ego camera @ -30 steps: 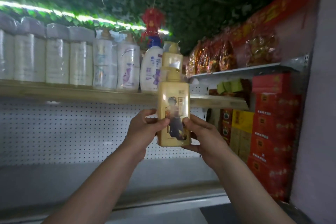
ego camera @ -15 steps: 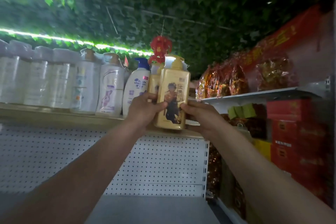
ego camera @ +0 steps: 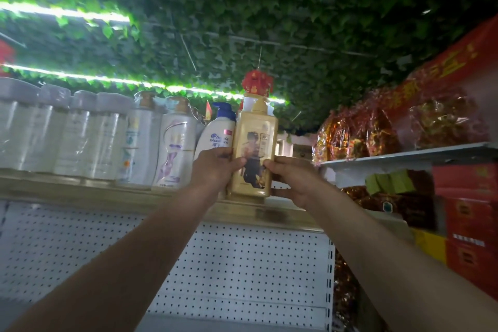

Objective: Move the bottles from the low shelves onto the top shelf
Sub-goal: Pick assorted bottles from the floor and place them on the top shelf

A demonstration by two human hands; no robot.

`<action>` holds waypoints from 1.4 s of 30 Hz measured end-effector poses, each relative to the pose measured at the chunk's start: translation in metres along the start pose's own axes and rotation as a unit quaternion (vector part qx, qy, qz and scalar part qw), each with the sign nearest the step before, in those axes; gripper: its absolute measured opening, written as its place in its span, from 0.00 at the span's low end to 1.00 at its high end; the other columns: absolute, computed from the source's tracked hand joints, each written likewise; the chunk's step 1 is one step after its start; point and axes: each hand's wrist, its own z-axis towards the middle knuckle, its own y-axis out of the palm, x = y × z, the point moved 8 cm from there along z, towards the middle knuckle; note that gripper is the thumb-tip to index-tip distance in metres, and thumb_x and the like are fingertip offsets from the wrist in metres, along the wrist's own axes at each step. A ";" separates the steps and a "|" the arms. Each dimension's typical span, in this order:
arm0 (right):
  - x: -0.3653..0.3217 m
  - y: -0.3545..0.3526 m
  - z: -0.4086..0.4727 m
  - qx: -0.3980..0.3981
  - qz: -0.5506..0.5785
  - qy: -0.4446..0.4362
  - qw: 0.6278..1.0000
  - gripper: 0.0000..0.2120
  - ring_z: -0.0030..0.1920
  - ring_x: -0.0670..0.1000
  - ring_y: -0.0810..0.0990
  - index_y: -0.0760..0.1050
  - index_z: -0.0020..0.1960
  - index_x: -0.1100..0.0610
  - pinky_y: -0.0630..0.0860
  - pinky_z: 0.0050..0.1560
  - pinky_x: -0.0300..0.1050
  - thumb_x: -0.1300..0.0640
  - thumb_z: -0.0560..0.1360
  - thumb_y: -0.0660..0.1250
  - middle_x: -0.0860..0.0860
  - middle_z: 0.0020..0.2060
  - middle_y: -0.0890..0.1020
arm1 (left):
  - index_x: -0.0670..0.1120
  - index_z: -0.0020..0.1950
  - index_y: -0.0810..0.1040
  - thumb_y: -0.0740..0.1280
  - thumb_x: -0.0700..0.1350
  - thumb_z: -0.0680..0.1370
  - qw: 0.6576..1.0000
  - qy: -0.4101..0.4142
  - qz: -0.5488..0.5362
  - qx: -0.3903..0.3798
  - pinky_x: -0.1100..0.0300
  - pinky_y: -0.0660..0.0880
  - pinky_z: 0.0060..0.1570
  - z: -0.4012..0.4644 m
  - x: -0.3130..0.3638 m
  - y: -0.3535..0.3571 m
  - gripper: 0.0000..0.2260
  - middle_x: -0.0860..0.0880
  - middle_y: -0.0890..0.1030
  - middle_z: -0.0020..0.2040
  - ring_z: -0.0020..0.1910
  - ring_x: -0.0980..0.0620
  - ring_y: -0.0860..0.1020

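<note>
Both hands clamp one gold pump bottle (ego camera: 254,153) between them: the left hand (ego camera: 215,170) curls round its left edge with the thumb laid across the front label, and the right hand (ego camera: 289,178) wraps the lower right edge, thumb tip on the label beside the printed figure. The bottle stands upright, its base on or just at the front lip of the top shelf (ego camera: 80,191); whether it bears fully on the board cannot be told, as the fingers hide part of the base. Directly behind the held bottle a second gold bottle (ego camera: 248,101) shows only its pale cap. Just left of the left hand, touching or nearly touching its knuckles, stands a white bottle with a blue pump (ego camera: 217,132), and further left from the grip run a white bottle with a purple swirl (ego camera: 175,151), another white pump bottle (ego camera: 137,140) and a row of wrapped pale containers (ego camera: 54,132). Above the grip hangs a red ornament (ego camera: 257,81) under a ceiling of green leaves (ego camera: 269,8) with a light strip (ego camera: 107,79). To the right of the right hand, a grey shelf (ego camera: 404,156) carries shiny red and gold packets (ego camera: 355,132), with red boxes (ego camera: 469,224) below it. Beneath the hands is white pegboard (ego camera: 242,264).
</note>
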 end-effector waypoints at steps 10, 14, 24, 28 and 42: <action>0.006 0.003 0.004 -0.002 -0.004 -0.011 1.000 0.08 0.43 0.52 0.85 0.82 0.58 0.59 0.82 0.41 0.49 0.60 0.80 0.70 0.53 0.43 0.86 | 0.50 0.61 0.76 0.79 0.39 0.68 0.997 0.026 0.069 -0.018 0.52 0.80 0.53 -0.017 -0.003 -0.002 0.25 0.50 0.83 0.49 0.49 0.51 0.82; 0.006 0.004 0.003 -0.021 -0.023 -0.026 0.999 0.12 0.45 0.53 0.86 0.82 0.59 0.59 0.84 0.50 0.53 0.66 0.77 0.70 0.55 0.49 0.87 | 0.51 0.60 0.77 0.80 0.37 0.66 0.997 0.027 0.074 -0.016 0.49 0.81 0.55 -0.016 -0.003 -0.002 0.26 0.48 0.84 0.49 0.49 0.49 0.83; 0.013 0.003 0.018 -0.014 -0.016 -0.023 0.999 0.18 0.46 0.55 0.87 0.81 0.62 0.59 0.83 0.49 0.52 0.68 0.74 0.74 0.56 0.51 0.87 | 0.51 0.62 0.79 0.81 0.43 0.66 0.985 0.058 0.164 0.018 0.49 0.78 0.57 -0.009 0.002 -0.002 0.26 0.48 0.85 0.52 0.53 0.47 0.82; 0.017 -0.001 0.024 -0.016 -0.011 -0.020 1.000 0.17 0.44 0.53 0.86 0.81 0.62 0.59 0.83 0.45 0.49 0.68 0.74 0.74 0.56 0.51 0.87 | 0.50 0.65 0.78 0.79 0.44 0.69 0.971 0.088 0.220 0.025 0.55 0.75 0.55 -0.010 0.008 0.006 0.25 0.48 0.84 0.54 0.55 0.48 0.80; 0.025 -0.002 0.037 -0.005 0.011 -0.006 1.000 0.20 0.40 0.52 0.86 0.81 0.63 0.60 0.82 0.39 0.47 0.69 0.73 0.75 0.56 0.48 0.87 | 0.45 0.60 0.73 0.76 0.45 0.73 0.944 0.113 0.303 0.068 0.54 0.68 0.45 -0.011 0.007 0.018 0.20 0.44 0.80 0.53 0.52 0.43 0.78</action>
